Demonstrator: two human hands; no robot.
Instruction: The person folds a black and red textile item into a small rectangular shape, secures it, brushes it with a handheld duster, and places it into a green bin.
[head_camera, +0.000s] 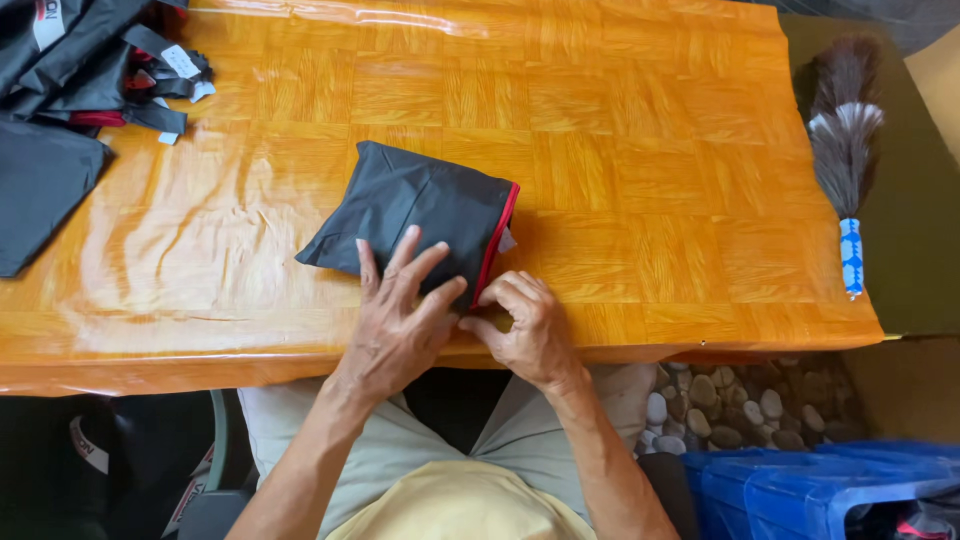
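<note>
A folded black fabric pouch (420, 205) with a red edge along its right side lies on the orange wood-pattern table (640, 150). My left hand (400, 315) rests flat on the pouch's near part, fingers spread. My right hand (528, 325) pinches the pouch's near right corner by the red edge, fingers curled.
A heap of black fabric items with red trim and white tags (90, 70) fills the far left corner. A feather duster with a blue handle (845, 150) lies off the table's right edge. Pebbles (740, 405) and blue plastic (800, 490) lie on the floor at right.
</note>
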